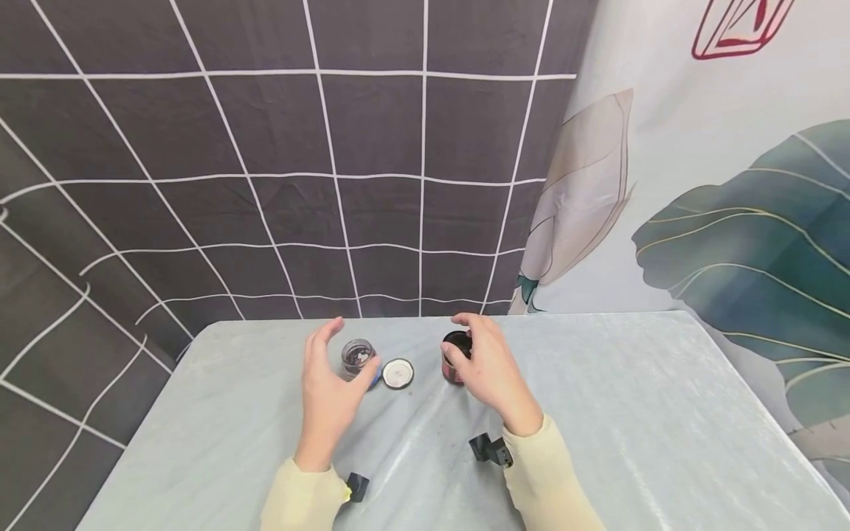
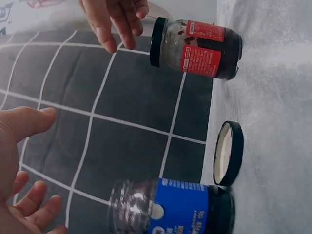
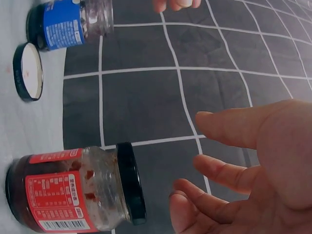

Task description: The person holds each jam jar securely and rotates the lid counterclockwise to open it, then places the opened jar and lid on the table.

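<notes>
An uncapped glass jar with a blue label [image 2: 181,207] stands on the table, dark contents inside. Its black-rimmed lid [image 1: 398,374] lies beside it, white inner face up and leaning slightly. My left hand [image 1: 330,398] is spread around this jar's open top, thumb apart from the fingers, gripping nothing. To the right stands a glass jar with a red label [image 3: 58,190], a dark paste in it and a black cap [image 3: 130,183] on top. Over that cap hovers my right hand [image 1: 490,361], its fingers spread and apart from the jar in the right wrist view.
A pale grey cloth covers the table [image 1: 598,413]. Behind it hangs a dark curtain [image 1: 372,133] with white grid lines, and a white leaf-patterned curtain [image 1: 598,258] on the right. Small black devices [image 1: 491,450] sit at both wrists.
</notes>
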The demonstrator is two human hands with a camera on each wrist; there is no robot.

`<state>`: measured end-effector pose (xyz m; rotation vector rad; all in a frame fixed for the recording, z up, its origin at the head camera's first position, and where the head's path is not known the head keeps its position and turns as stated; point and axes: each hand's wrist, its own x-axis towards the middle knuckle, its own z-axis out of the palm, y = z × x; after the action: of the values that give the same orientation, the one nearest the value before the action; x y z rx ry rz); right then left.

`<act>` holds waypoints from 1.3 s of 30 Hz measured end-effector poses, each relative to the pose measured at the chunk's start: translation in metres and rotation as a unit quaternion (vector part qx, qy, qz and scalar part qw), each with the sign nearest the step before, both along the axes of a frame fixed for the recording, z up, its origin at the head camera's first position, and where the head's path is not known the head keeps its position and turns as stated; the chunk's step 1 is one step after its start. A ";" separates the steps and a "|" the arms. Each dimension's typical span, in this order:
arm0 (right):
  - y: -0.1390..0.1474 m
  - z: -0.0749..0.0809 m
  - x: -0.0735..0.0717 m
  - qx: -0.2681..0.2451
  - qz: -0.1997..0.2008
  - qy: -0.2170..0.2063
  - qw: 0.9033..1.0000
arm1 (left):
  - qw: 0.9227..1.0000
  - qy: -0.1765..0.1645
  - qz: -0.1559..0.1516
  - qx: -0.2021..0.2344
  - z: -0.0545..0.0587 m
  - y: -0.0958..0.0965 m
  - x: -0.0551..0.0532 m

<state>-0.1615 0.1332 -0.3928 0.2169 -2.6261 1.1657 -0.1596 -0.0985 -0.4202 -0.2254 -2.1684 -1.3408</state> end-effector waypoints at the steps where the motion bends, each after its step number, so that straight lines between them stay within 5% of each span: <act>1: 0.001 0.000 0.000 0.001 -0.001 -0.001 1.000 | 1.000 0.007 -0.004 -0.005 0.002 0.002 0.000; 15: 0.013 -0.001 0.000 0.022 -0.016 -0.022 0.999 | 0.997 0.011 -0.054 -0.049 0.005 0.032 0.005; 23: 0.015 -0.001 0.000 0.024 -0.019 -0.025 0.999 | 0.995 -0.026 -0.063 -0.077 0.000 0.046 0.004; 32: 0.014 -0.002 0.000 0.032 -0.019 -0.034 0.999 | 0.993 -0.055 -0.075 -0.071 -0.004 0.055 0.000; 39: 0.010 -0.004 -0.002 0.043 -0.030 -0.040 0.998 | 0.989 -0.108 -0.083 -0.061 -0.009 0.063 -0.004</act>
<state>-0.1636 0.1428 -0.3968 0.1091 -2.7361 1.0647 -0.1634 -0.0353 -0.4291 -0.3277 -2.4638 -1.3798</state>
